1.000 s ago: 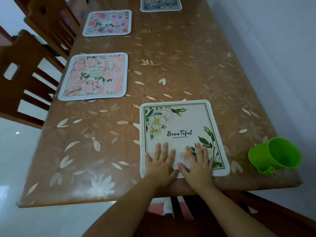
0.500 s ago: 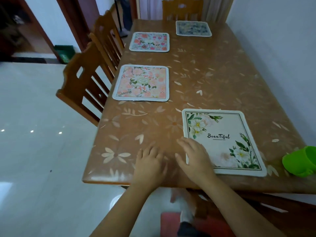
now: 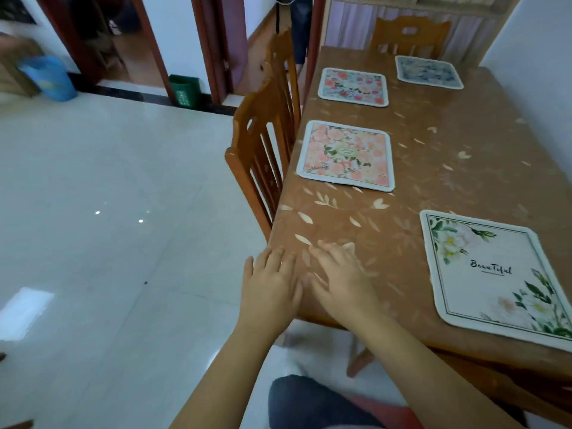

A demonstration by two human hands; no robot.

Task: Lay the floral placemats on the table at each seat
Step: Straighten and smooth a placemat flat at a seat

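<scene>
Several floral placemats lie flat on the brown table (image 3: 433, 187). A white mat with green leaves (image 3: 492, 274) lies at the near right edge. A pink rose mat (image 3: 346, 156) lies by the left edge, a red-flowered mat (image 3: 353, 87) beyond it, and a blue mat (image 3: 428, 72) at the far end. My left hand (image 3: 270, 283) and my right hand (image 3: 340, 278) rest side by side, palms down with fingers spread, on the near left corner of the table. Neither hand holds anything, and both are well left of the white mat.
Two wooden chairs (image 3: 263, 144) stand along the table's left side and another chair (image 3: 408, 35) at the far end. A white wall runs along the right. Shiny tiled floor (image 3: 108, 212) spreads left, with a blue bin (image 3: 49, 77) and a green bin (image 3: 185, 89) near doorways.
Both hands slid left off the white mat to the table's near left corner. The view swung left, and the green cup at the right has left the frame.
</scene>
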